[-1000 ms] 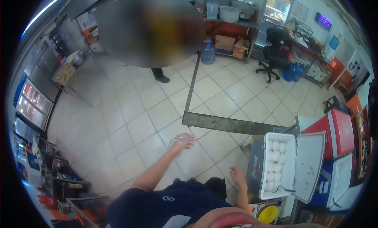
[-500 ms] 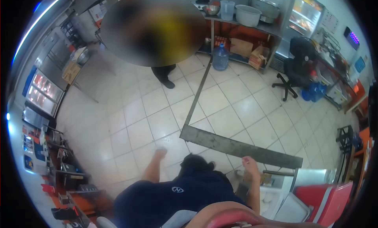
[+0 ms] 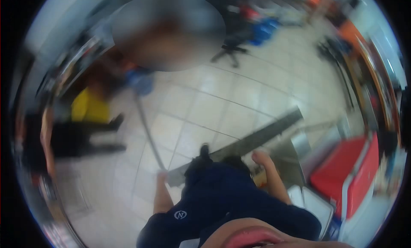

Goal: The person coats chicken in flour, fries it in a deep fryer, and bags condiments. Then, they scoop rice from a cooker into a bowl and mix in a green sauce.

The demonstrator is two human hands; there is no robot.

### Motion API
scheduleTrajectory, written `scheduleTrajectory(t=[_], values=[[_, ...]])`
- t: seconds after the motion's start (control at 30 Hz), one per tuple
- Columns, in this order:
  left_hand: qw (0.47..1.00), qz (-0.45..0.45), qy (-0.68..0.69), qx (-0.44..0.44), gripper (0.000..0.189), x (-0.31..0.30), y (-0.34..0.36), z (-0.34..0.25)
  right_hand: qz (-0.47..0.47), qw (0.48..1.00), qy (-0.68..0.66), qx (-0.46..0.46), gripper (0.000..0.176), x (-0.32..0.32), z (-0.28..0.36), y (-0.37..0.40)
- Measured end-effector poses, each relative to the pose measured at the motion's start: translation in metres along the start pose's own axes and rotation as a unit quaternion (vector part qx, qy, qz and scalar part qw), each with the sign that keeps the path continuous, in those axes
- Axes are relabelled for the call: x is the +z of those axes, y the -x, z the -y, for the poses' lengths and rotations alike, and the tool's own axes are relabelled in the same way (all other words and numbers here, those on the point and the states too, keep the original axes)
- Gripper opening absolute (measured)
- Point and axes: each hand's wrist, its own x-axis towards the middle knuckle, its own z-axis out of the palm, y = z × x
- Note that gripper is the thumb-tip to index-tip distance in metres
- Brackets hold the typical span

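Note:
My left hand (image 3: 162, 177) hangs low in front of me, smeared by motion, so its fingers cannot be made out. In view it overlaps the near left end of a long grey strip (image 3: 257, 134) along the tiled floor; I see no grip on it. My right hand (image 3: 260, 158) is held forward on the other side, its fingers curled in, and nothing shows in it. The strip passes behind it in view, beyond my dark shoe (image 3: 204, 150). To the right of that arm are a metal surface (image 3: 282, 166) and a red lid-like panel (image 3: 338, 179).
A person in black trousers and a yellow garment (image 3: 90, 106) is at the left. A blue water jug (image 3: 140, 82) stands on the floor ahead. An office chair base (image 3: 231, 54) and blue containers (image 3: 263, 31) are farther back. Shelving lines the right wall.
My view has swung to the right; the other person now appears at the left, and the chair nearer the middle. The grey strip is closer to my feet. Both hands remain low before me.

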Motion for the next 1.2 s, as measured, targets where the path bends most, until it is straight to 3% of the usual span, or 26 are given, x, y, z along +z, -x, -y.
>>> scheduleTrajectory(t=[0.03, 0.07, 0.13, 0.17, 0.2, 0.3, 0.37, 0.4, 0.43, 0.47, 0.5, 0.53, 0.57, 0.6, 0.63, 0.67, 0.7, 0.77, 0.87, 0.97, 1.07, 1.1, 1.13, 1.17, 1.2], values=[[0.956, -0.103, -0.199, 0.188, 0.028, -0.031, -0.052, -0.056, -0.027, 0.993, -0.116, 0.006, 0.027, -0.01, 0.001, 0.012], [0.832, -0.206, -0.358, 0.371, 0.03, -0.054, -0.096, -0.12, -0.047, 0.978, -0.202, 0.022, 0.025, -0.029, 0.001, 0.015], [0.869, -0.107, -0.173, 0.451, 0.015, -0.128, -0.145, -0.25, -0.073, 0.946, -0.312, 0.06, 0.023, -0.052, -0.006, 0.012], [0.887, -0.094, -0.057, 0.45, 0.017, -0.144, -0.19, -0.294, -0.144, 0.94, -0.294, 0.099, 0.022, -0.055, -0.011, -0.001], [0.866, -0.087, -0.095, 0.483, 0.017, -0.167, -0.229, -0.352, -0.21, 0.93, -0.268, 0.139, 0.021, -0.059, -0.019, -0.003], [0.827, -0.127, -0.079, 0.543, 0.02, -0.191, -0.252, -0.549, -0.21, 0.897, -0.336, 0.197, 0.021, -0.092, -0.041, -0.025], [0.875, 0.046, 0.036, 0.481, 0.024, -0.191, -0.201, -0.673, -0.192, 0.907, -0.338, 0.162, 0.022, -0.097, -0.08, -0.047], [0.826, -0.004, -0.213, 0.521, 0.029, -0.177, -0.206, -0.72, -0.167, 0.916, -0.331, 0.15, 0.023, -0.098, -0.098, -0.059], [0.715, -0.074, -0.439, 0.539, 0.034, -0.169, -0.214, -0.762, -0.192, 0.901, -0.346, 0.177, 0.023, -0.117, -0.119, -0.059], [0.914, 0.072, -0.126, 0.378, 0.044, -0.154, -0.183, -0.782, -0.165, 0.917, -0.315, 0.18, 0.023, -0.138, -0.135, -0.065], [0.885, 0.169, -0.051, 0.43, 0.05, -0.141, -0.191, -0.796, -0.138, 0.932, -0.283, 0.178, 0.023, -0.162, -0.152, -0.074], [0.922, 0.2, 0.0, 0.331, 0.05, -0.131, -0.158, -0.825, -0.162, 0.92, -0.3, 0.194, 0.023, -0.186, -0.172, -0.083], [0.898, 0.261, -0.048, 0.352, 0.047, -0.12, -0.179, -0.839, -0.222, 0.902, -0.322, 0.182, 0.023, -0.209, -0.194, -0.088], [0.847, 0.229, -0.166, 0.451, 0.051, -0.099, -0.212, -0.843, -0.282, 0.882, -0.337, 0.173, 0.023, -0.231, -0.215, -0.089], [0.918, 0.326, -0.038, 0.223, 0.04, -0.093, -0.16, -0.867, -0.3, 0.871, -0.34, 0.192, 0.023, -0.256, -0.235, -0.087], [0.907, 0.38, -0.017, 0.182, 0.028, -0.081, -0.158, -0.882, -0.317, 0.857, -0.353, 0.199, 0.023, -0.29, -0.252, -0.082], [0.787, 0.606, 0.105, 0.045, 0.023, -0.071, -0.177, -0.896, -0.331, 0.846, -0.366, 0.203, 0.023, -0.321, -0.273, -0.076], [0.906, 0.391, -0.063, 0.151, 0.02, -0.056, -0.114, -0.936, -0.36, 0.829, -0.357, 0.235, 0.022, -0.365, -0.324, -0.07], [0.905, 0.325, -0.238, 0.136, 0.018, -0.026, -0.111, -1.001, -0.405, 0.804, -0.338, 0.276, 0.022, -0.386, -0.415, -0.07], [0.89, 0.332, -0.276, 0.145, 0.019, 0.009, -0.131, -1.112, -0.471, 0.716, -0.398, 0.326, 0.019, -0.404, -0.462, -0.081], [0.88, 0.37, -0.264, 0.137, 0.02, 0.083, -0.133, -1.25, -0.467, 0.676, -0.382, 0.424, 0.018, -0.412, -0.473, -0.056], [0.883, 0.398, -0.22, 0.114, 0.02, 0.126, -0.131, -1.303, -0.493, 0.651, -0.431, 0.384, 0.019, -0.414, -0.478, -0.051], [0.834, 0.479, -0.178, 0.209, 0.025, 0.142, -0.098, -1.362, -0.525, 0.616, -0.48, 0.339, 0.02, -0.424, -0.484, -0.045], [0.769, 0.55, -0.136, 0.295, 0.03, 0.161, -0.062, -1.425, -0.511, 0.563, -0.533, 0.371, 0.019, -0.43, -0.488, -0.034], [0.77, 0.446, -0.26, 0.375, 0.033, 0.23, -0.044, -1.497, -0.517, 0.539, -0.545, 0.38, 0.019, -0.43, -0.498, -0.031]])
